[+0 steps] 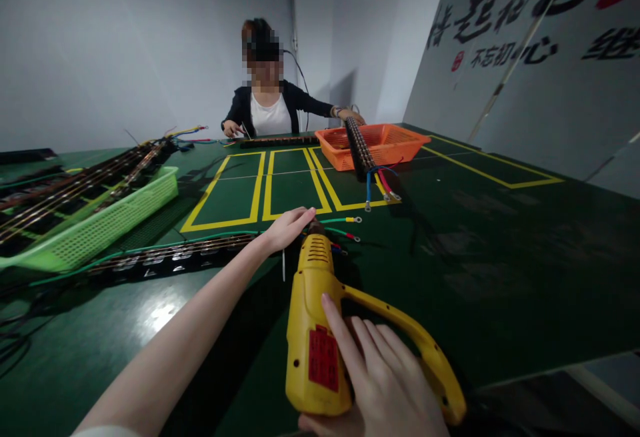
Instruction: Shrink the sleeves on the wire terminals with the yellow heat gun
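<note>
My right hand is wrapped around a yellow heat gun with a red label, its index finger laid along the body. The gun's nozzle points away from me, close to my left hand. My left hand is closed on the wires at the right end of a long black terminal strip. Past the fingers stick out a green wire with a yellow-collared ring terminal and another with a red collar. A white zip tie tail hangs below the hand. The nozzle tip is partly hidden.
A green basket of similar strips stands at the left. Further back, an orange basket has a wired strip leaning over its rim. A co-worker sits across the green table, which has yellow tape outlines.
</note>
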`<state>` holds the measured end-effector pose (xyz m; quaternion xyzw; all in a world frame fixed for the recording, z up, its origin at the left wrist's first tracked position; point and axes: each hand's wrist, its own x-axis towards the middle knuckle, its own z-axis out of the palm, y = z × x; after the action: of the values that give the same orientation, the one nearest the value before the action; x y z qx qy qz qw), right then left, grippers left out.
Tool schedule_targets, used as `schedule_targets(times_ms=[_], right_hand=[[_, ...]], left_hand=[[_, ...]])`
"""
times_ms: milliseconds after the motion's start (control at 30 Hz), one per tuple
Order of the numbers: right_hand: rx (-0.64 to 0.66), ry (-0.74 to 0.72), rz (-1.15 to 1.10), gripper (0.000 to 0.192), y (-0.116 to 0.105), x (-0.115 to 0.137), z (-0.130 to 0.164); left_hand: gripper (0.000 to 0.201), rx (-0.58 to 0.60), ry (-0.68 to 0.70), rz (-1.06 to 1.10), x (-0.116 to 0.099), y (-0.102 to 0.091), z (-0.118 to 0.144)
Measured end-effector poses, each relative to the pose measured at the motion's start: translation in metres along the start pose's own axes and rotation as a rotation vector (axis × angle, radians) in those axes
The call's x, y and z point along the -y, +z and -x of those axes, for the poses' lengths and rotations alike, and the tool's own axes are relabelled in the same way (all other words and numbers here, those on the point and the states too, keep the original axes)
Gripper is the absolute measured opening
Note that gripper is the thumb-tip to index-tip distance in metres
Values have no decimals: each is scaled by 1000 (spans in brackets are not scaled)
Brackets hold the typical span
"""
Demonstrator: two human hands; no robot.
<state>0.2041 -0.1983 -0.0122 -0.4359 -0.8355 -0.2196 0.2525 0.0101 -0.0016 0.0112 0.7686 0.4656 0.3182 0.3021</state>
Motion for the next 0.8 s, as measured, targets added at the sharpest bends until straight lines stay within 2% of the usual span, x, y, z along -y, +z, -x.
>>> schedule_targets(times_ms=[167,300,567,800], right_hand=[[3,-2,-28,112,2,2,-1],[54,-12,-72,112,0,0,-1],[20,-12,-2,109,-5,-11,4],[-10,7,86,102,-7,-26,16]], left_hand=[[68,7,20,85,-1,-1,1],[69,6,-28,152,-1,-2,1],[63,-18,17,50,4,-3,-1],[60,-41,-2,56,6,-2,-2]])
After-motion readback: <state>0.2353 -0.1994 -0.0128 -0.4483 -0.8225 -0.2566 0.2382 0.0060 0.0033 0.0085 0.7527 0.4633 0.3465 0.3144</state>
